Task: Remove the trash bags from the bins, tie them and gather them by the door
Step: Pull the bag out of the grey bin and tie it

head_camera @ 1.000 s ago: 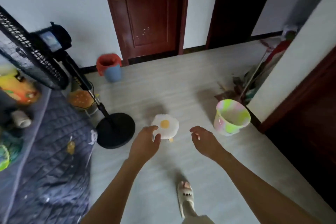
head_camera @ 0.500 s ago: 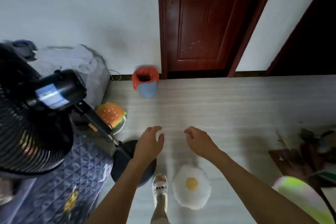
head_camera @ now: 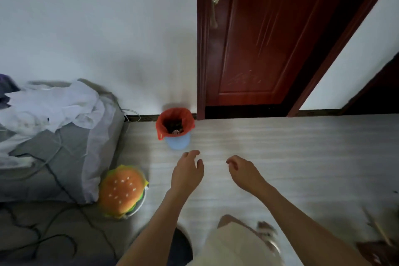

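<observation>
A small light-blue bin (head_camera: 178, 142) stands on the floor by the wall, just left of the red-brown door (head_camera: 265, 34). An orange-red trash bag (head_camera: 164, 123) lines it, folded over the rim, with dark rubbish inside. My left hand (head_camera: 187, 172) hovers a short way in front of the bin, fingers loosely spread, holding nothing. My right hand (head_camera: 244, 170) is level with it to the right, fingers loosely curled, also holding nothing. Neither hand touches the bin or bag.
A grey bed (head_camera: 54, 157) with white cloth (head_camera: 49, 103) fills the left side. A burger-shaped plush (head_camera: 122, 190) lies beside it on the floor. Dark cables (head_camera: 43, 237) trail across the bedding. My leg and sandal (head_camera: 267, 237) are below. Broom debris (head_camera: 380, 244) sits at the lower right.
I have walked closer to the blue bin; it now appears larger and nearer. The fan, egg plush and pastel bin have left the view. Both hands remain raised and hold nothing.
</observation>
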Demonstrator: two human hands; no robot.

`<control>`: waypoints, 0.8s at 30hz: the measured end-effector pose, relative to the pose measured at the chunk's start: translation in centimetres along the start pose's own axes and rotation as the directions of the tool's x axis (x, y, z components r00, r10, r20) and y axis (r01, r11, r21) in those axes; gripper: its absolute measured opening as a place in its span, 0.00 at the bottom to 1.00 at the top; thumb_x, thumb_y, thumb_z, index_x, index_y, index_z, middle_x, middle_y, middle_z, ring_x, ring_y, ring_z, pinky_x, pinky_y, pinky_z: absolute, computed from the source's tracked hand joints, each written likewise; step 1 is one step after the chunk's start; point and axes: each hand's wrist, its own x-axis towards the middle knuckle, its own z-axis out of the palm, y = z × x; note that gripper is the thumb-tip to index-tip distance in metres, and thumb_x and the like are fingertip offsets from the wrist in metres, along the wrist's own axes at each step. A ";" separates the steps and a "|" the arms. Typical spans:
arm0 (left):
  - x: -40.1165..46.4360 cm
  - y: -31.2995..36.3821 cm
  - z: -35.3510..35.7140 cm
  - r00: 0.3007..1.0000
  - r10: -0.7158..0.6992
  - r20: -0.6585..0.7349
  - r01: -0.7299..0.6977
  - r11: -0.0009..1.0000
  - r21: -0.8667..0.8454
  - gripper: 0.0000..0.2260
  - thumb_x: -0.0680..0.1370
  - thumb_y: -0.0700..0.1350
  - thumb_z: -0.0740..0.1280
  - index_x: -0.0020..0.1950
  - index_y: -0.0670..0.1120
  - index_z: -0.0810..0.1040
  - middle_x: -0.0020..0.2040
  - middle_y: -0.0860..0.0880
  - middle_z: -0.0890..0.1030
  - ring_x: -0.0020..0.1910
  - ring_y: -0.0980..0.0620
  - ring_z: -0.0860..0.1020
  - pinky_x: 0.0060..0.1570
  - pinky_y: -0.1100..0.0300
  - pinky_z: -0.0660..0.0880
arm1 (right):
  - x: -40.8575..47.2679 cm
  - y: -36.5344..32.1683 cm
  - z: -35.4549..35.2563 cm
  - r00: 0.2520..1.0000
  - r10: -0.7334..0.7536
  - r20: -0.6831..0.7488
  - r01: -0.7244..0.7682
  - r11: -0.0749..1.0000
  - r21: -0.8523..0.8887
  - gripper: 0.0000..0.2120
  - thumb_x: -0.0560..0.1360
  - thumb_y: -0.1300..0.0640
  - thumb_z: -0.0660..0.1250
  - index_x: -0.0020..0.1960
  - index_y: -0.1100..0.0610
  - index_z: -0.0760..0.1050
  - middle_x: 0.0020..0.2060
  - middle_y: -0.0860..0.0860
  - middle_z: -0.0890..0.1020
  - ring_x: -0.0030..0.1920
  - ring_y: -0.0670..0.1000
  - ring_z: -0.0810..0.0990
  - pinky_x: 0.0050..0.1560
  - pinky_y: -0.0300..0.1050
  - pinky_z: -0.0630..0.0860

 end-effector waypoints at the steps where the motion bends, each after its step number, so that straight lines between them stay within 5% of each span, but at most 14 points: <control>1: 3.0 -0.5 -0.4 1.000 -0.010 -0.006 0.010 1.000 -0.001 0.16 0.78 0.43 0.59 0.66 0.46 0.70 0.64 0.47 0.73 0.61 0.48 0.73 0.58 0.56 0.70 | 3.4 -0.3 -0.1 1.000 0.002 0.010 -0.002 1.000 0.008 0.14 0.78 0.56 0.54 0.61 0.56 0.72 0.54 0.53 0.79 0.47 0.50 0.76 0.49 0.43 0.72; 10: 29.1 -3.6 -3.9 0.990 -0.132 -0.049 0.135 0.989 0.053 0.11 0.77 0.40 0.60 0.58 0.43 0.74 0.56 0.42 0.76 0.53 0.42 0.75 0.53 0.53 0.72 | 30.4 -4.5 -1.8 0.994 0.008 0.112 -0.014 0.999 0.046 0.13 0.78 0.56 0.53 0.57 0.58 0.73 0.48 0.55 0.80 0.38 0.51 0.75 0.43 0.46 0.73; 17: 43.8 -6.9 -7.7 0.975 -0.215 0.050 0.207 0.969 0.138 0.15 0.78 0.43 0.58 0.63 0.45 0.72 0.60 0.44 0.75 0.56 0.43 0.75 0.56 0.53 0.71 | 44.5 -7.5 -0.1 0.973 0.161 0.164 -0.181 0.977 0.116 0.13 0.78 0.58 0.54 0.58 0.58 0.73 0.55 0.56 0.79 0.53 0.55 0.77 0.54 0.48 0.74; 21: 52.2 -10.6 -9.0 0.977 -0.135 0.168 0.092 0.966 0.242 0.10 0.77 0.45 0.58 0.56 0.51 0.74 0.56 0.49 0.79 0.51 0.50 0.78 0.53 0.54 0.76 | 49.8 -7.7 1.8 0.941 0.323 0.096 -0.336 0.918 0.209 0.14 0.78 0.59 0.54 0.61 0.58 0.71 0.57 0.56 0.78 0.55 0.55 0.77 0.52 0.46 0.73; 24: 60.1 -14.2 -8.4 0.954 -0.058 0.293 -0.034 0.954 0.297 0.13 0.78 0.43 0.57 0.61 0.47 0.73 0.59 0.46 0.77 0.58 0.46 0.75 0.60 0.53 0.71 | 54.4 -7.8 5.8 0.873 0.487 0.023 -0.468 0.825 0.316 0.16 0.78 0.61 0.54 0.63 0.58 0.70 0.59 0.58 0.78 0.56 0.58 0.77 0.54 0.50 0.73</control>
